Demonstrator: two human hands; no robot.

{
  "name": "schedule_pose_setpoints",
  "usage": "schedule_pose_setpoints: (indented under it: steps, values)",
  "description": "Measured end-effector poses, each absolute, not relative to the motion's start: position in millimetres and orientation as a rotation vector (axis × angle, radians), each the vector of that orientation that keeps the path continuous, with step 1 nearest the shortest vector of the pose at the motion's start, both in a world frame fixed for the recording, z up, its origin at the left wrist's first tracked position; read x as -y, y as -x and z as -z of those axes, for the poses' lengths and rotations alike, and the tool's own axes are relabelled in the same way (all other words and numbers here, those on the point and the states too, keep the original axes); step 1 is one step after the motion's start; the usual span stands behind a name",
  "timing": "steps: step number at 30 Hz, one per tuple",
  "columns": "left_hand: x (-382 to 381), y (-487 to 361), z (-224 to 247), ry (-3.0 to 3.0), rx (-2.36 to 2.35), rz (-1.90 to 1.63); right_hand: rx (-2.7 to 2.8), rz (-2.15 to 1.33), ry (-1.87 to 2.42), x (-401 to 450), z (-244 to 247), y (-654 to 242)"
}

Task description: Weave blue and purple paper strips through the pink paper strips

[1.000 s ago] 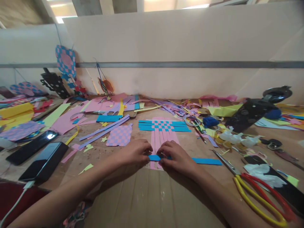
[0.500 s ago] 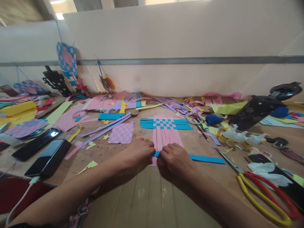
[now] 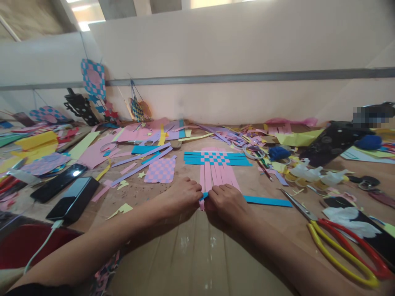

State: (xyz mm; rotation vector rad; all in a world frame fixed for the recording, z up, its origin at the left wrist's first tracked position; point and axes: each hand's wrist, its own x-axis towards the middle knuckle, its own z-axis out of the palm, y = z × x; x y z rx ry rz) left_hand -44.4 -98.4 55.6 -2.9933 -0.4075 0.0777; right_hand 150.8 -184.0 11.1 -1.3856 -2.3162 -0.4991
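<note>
A pink sheet cut into strips (image 3: 219,174) lies in front of me, with blue strips (image 3: 240,159) woven across its far part in a checkered pattern. Across its near ends runs a loose blue strip (image 3: 268,201), which sticks out to the right. My left hand (image 3: 185,196) is closed on the left end of this strip, at the pink sheet's left edge. Close beside it, my right hand (image 3: 226,203) has its fingers bent over the same strip and the pink strips. The fingertips of both hands are partly hidden.
Scissors with red and yellow handles (image 3: 333,242) lie at the right, near small glue bottles (image 3: 317,174). A pink and purple woven piece (image 3: 160,169) is left of the sheet. Two phones (image 3: 60,183) and a black box (image 3: 72,201) lie further left.
The view has shifted slightly. Between my hands the blue strip now looks bent or raised, and the hands remain in nearly the same place.
</note>
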Motion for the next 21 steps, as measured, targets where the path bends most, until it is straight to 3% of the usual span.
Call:
schedule_pose_setpoints:
  steps: [6,13,21]
  values:
    - [102.1,50.9,-57.9,3.141,0.539,-0.021,2.24,0.364,1.451,183.4,-13.0,-155.6]
    - [99.8,55.4,-58.9,3.379,1.056,0.209,2.164,0.172,1.525,183.4,-9.8,-164.0]
    - [95.5,48.9,-60.2,3.41,1.014,0.117,2.137,0.189,1.476,184.7,-9.7,-165.1]
